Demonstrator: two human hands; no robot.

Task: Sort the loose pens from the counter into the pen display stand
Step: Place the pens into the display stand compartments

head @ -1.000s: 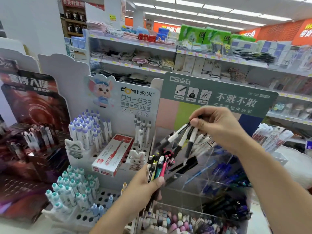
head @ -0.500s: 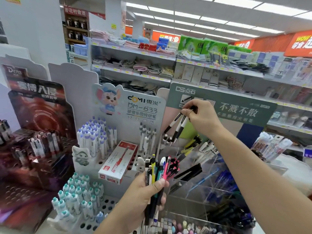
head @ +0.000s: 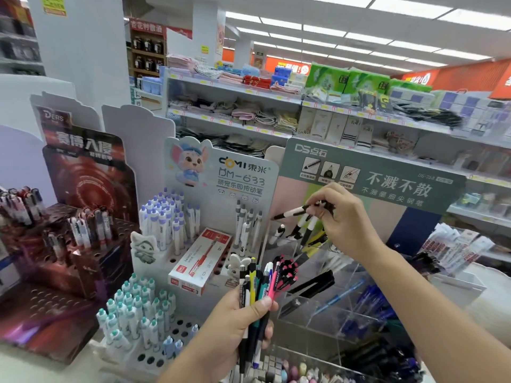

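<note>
My left hand [head: 235, 324] grips a mixed bundle of pens [head: 258, 288] upright, with black, yellow, teal, white and pink barrels. My right hand [head: 344, 217] is raised in front of the green-headed display stand [head: 373, 175] and pinches black-and-white pens [head: 297, 212]; one points left, others hang down. They hover above the stand's top clear tier, where similar black-and-white pens [head: 280, 232] lie. Lower clear compartments [head: 331, 305] hold black and blue pens.
A white Domi pen stand [head: 221, 172] with purple-capped and teal-capped pens and a red-and-white pen box [head: 200, 262] stands to the left. A dark red display [head: 88, 172] is further left. Store shelves fill the background. Erasers sit in a clear bin [head: 293, 371] below.
My right hand lifted the black-and-white pens up from the clear tiers and turned them, one now pointing left. My left hand stayed put with its bundle. The camera tilted upward.
</note>
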